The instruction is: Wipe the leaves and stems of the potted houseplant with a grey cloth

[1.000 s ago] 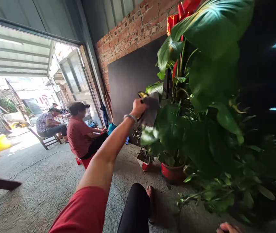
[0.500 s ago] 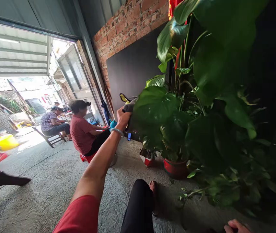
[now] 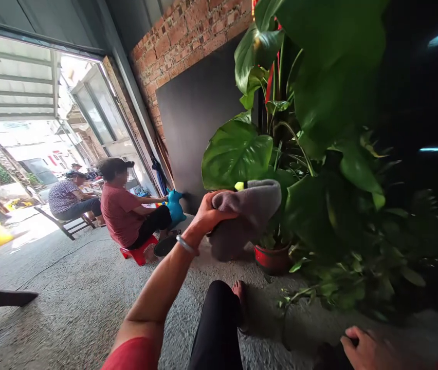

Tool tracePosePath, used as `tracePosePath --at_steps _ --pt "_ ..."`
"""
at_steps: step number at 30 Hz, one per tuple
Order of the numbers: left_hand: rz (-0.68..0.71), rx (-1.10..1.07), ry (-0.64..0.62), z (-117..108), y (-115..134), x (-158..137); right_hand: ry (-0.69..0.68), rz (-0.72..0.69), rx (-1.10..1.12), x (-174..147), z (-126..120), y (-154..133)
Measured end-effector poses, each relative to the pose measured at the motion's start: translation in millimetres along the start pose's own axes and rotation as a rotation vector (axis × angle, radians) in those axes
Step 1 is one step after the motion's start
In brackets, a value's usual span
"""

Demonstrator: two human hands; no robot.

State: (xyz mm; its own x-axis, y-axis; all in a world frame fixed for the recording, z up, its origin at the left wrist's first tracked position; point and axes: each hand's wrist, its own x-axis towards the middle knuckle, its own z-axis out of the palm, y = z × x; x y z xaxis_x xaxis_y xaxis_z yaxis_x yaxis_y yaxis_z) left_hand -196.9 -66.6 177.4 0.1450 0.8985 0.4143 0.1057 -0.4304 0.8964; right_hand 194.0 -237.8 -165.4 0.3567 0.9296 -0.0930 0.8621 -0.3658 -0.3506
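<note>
My left hand (image 3: 213,213) is reached out in front of me, its fingers grasping a bunched gray cloth (image 3: 255,203), which hangs in folds above the floor (image 3: 68,313), with a small yellow patch (image 3: 239,186) showing at its upper edge. A pale bracelet (image 3: 186,245) circles my wrist. From where I look, the cloth lies just below a broad green leaf (image 3: 238,154), and I cannot tell whether the two touch. The red pot (image 3: 272,261) stands on the floor, its left rim close to the lower side of the cloth in my view. Down at the lower right, my right hand (image 3: 371,347) has its fingers bent, and I cannot tell whether they hold anything. My dark trouser leg (image 3: 217,318) and a bare foot (image 3: 238,290) are between my hands. Behind the leaf, a dark board (image 3: 199,113) leans below the brick wall (image 3: 172,43). To the left, a person in a red shirt (image 3: 121,210) sits on a red stool (image 3: 141,252), an arm stretched to a blue animal-shaped toy (image 3: 175,206).
</note>
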Motion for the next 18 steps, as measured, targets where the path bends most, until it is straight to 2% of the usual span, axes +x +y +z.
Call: tracePosePath --at_steps 2,4,6,8,9,10,12,14,16,18 --pt "-0.117 -0.029 0.077 33.4 -7.3 4.3 0.004 -0.02 -0.033 -5.9 -3.5 -8.6" --pt "-0.264 -0.006 0.075 62.0 -20.6 -3.4 -0.002 -0.029 -0.052 -9.5 -4.5 -10.8" --pt "-0.372 -0.005 -0.069 77.2 -30.3 -21.0 -0.015 -0.003 -0.036 -10.4 -3.4 -6.6" --pt "-0.425 -0.06 -0.297 79.2 -28.0 -38.0 -0.021 0.023 -0.012 -9.3 -2.1 -0.2" --pt "-0.41 -0.096 -0.378 77.4 -21.8 -42.5 -0.024 0.028 -0.009 -8.5 -2.0 2.2" --pt "-0.358 -0.126 -0.405 75.5 -13.2 -43.0 -0.025 0.025 -0.013 -7.8 -2.5 3.5" --pt "-0.182 -0.156 -0.311 75.6 5.5 -31.8 -0.027 0.023 -0.039 -6.9 -4.9 2.2" --pt "-0.041 -0.174 -0.171 85.8 15.6 -10.8 -0.027 0.031 -0.075 -6.5 -8.0 -2.2" --pt "-0.006 -0.16 -0.085 105.7 8.1 6.3 -0.025 0.025 -0.102 -6.3 -9.7 -5.7" --pt "-0.037 -0.068 -0.114 128.0 -17.1 7.8 -0.015 -0.005 -0.094 -6.7 -9.1 -5.5"
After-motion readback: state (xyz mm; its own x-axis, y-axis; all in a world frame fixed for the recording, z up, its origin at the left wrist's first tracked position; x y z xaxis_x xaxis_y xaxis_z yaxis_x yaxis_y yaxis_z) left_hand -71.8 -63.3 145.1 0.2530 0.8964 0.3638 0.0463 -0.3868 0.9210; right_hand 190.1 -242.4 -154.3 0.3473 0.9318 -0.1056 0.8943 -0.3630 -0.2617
